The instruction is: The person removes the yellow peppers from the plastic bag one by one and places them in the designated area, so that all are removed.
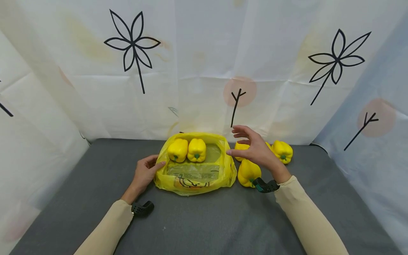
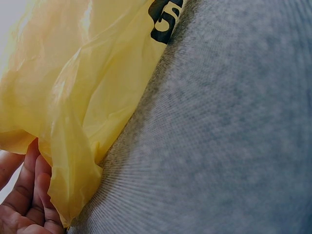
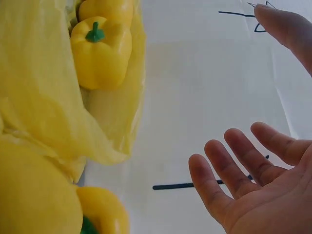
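A yellow plastic bag (image 1: 227, 171) stands with its mouth spread wide on the grey table. Two yellow bell peppers (image 1: 196, 150) sit side by side inside it, towards the back left. My left hand (image 1: 144, 175) pinches the bag's left edge, thumb over the rim and fingers outside. The left wrist view shows those fingers (image 2: 27, 187) against the thin plastic. My right hand (image 1: 256, 150) hovers by the bag's right rim, above more peppers, with nothing in it. In the right wrist view its fingers (image 3: 224, 165) are spread and slightly bent.
Right of the bag lie several loose yellow peppers: one in front (image 1: 248, 173), one farther right (image 1: 283, 151), others partly hidden behind my right hand. A white printed curtain (image 1: 200, 63) hangs behind and beside the grey table (image 1: 204, 223).
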Demonstrator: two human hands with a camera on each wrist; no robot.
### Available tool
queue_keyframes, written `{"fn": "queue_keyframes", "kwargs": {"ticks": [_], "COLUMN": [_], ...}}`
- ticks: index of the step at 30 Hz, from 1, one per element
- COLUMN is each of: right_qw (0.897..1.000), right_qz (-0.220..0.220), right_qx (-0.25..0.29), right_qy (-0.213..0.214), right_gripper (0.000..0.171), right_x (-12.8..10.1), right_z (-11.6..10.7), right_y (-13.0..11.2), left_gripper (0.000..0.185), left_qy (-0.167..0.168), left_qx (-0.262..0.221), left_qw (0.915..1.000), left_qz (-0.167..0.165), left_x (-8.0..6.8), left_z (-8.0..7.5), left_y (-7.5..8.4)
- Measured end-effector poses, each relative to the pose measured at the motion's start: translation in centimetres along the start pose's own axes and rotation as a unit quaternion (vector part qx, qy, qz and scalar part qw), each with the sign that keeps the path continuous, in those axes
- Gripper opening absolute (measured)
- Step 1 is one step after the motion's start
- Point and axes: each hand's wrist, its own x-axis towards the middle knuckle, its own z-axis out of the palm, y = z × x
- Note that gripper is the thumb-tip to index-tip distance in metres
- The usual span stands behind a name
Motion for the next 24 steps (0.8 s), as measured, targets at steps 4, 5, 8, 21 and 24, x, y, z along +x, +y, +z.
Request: {"fn": "queue_keyframes", "kwargs": {"ticks": [4, 5, 8, 21, 24], "right_qw": [1.0, 1.0, 1.0, 0.999, 0.998], "right_qz": [-0.008, -0.009, -0.006, -0.011, -0.014], "right_qx": [0.011, 0.013, 0.02, 0.028, 0.035], "right_qy": [-0.009, -0.011, -0.016, -0.035, -0.04], "right_gripper": [0.072, 0.073, 0.074, 0.075, 0.075], "right_x": [1.1, 1.4, 2.2, 4.5, 4.8], "right_z": [0.5, 0.6, 0.9, 2.1, 2.4], "right_y": [0.9, 1.3, 1.8, 2.7, 2.6], "left_gripper": [0.034, 0.034, 0.034, 0.034, 0.034], "left_qy": [0.0, 0.0, -0.002, 0.001, 0.001], "left_qx": [0.0, 0.0, -0.001, -0.004, -0.005], "left_qw": [1.0, 1.0, 1.0, 0.9999, 0.9999], "left_qz": [0.002, 0.002, 0.002, 0.014, 0.014], "left_x": [0.0, 0.0, 0.0, 0.0, 0.0], "left_z": [0.0, 0.0, 0.0, 0.0, 0.0], "left_y": [0.0, -0.1, -0.1, -0.3, -0.3]}}
